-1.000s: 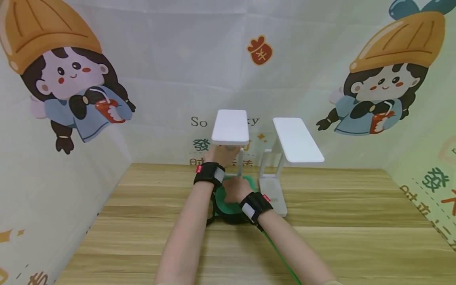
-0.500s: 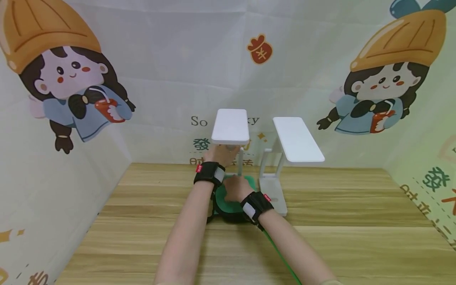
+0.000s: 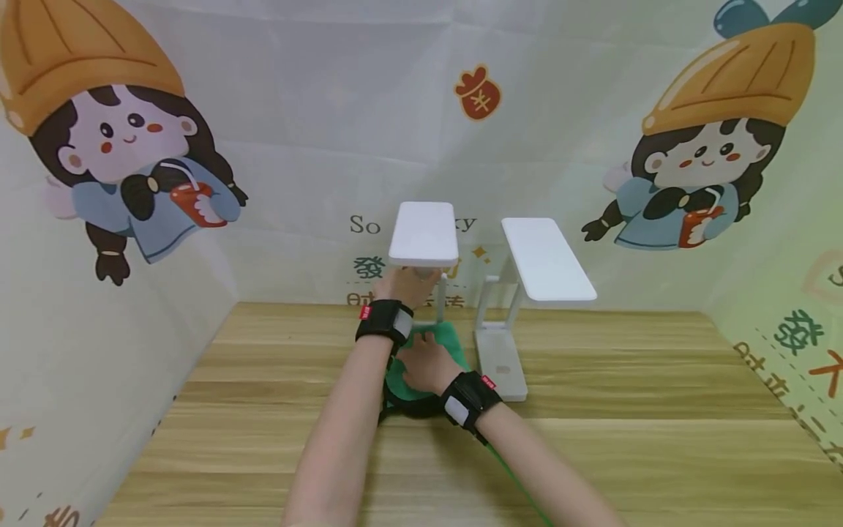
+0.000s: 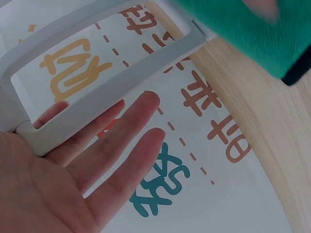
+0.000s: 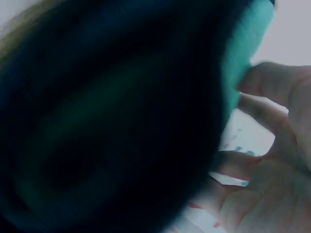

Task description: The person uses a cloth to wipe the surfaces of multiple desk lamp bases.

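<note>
A white folding phone stand [image 3: 424, 233] stands ahead of me, its top plate level. My left hand [image 3: 403, 287] holds it just under that plate; in the left wrist view, one finger passes behind the grey-white arm frame [image 4: 126, 75] while the others stretch out past it. The left thumb is hidden there. Below, my right hand [image 3: 428, 364] grips a green cloth [image 3: 404, 385] with black edging at the stand's foot. The cloth covers most of the stand's base. In the right wrist view, the fingers and thumb meet the cloth's green edge [image 5: 247, 46]; its dark underside fills the left.
To the right, close by, stands a second white phone stand [image 3: 549, 260] with its base [image 3: 502, 366] on the wooden table [image 3: 626, 380]. A printed white backdrop [image 3: 296, 183] rises behind and at both sides. A green cable [image 3: 516, 474] runs from the right wristband.
My right hand has shifted slightly left and toward me with the green cloth, its fingers now more spread. The left hand and both stands keep their places; the head view drifts a little.
</note>
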A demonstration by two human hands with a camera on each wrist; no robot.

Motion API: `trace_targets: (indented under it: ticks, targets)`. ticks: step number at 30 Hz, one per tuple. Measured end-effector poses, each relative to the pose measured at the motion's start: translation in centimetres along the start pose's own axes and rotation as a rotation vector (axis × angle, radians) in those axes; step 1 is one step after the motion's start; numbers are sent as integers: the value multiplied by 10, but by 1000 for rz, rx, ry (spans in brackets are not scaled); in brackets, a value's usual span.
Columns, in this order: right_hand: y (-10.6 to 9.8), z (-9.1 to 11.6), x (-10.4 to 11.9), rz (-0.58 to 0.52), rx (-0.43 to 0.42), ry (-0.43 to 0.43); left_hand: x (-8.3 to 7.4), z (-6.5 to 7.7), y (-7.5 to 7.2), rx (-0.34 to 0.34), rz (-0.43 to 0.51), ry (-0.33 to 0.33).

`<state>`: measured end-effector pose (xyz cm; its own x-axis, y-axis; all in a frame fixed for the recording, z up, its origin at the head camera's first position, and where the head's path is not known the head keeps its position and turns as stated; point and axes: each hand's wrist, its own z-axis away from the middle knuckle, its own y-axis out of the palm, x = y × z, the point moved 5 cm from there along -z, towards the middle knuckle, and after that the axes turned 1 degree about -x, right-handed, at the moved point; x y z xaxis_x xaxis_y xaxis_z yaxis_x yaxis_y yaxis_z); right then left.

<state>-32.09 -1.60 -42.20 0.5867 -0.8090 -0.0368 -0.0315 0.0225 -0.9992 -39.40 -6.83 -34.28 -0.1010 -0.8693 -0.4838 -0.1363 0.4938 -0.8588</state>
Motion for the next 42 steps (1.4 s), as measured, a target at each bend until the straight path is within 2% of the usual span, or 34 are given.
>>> trace_targets:
  ticks: [4,7,11,15,19,23,26,31,38,42]
  targets:
    - [8,-4,6,16,53,47,0,-1,2,-2,11,-3]
    - [8,1,16,14,94,58,2,-1,2,14,16,-13]
    - [5,4,24,-1,76,68,1,-2,0,4,53,3]
    - [5,-3,15,-1,53,148,-1,-3,-2,-18,83,30]
    - [6,-10,7,39,5,190,-1,-3,-1,-14,87,16]
    - [5,-7,11,45,-17,172,-1,-3,0,-3,89,11]
    - [2,1,20,25,5,136,0,-2,-1,10,77,14]
    - [-2,5,30,66,29,92,1,-2,-3,-1,63,19]
    - [4,-9,11,32,-17,194,1,-1,-2,-13,103,18]
    - [6,-9,10,61,-39,182,1,0,-2,-13,103,24]
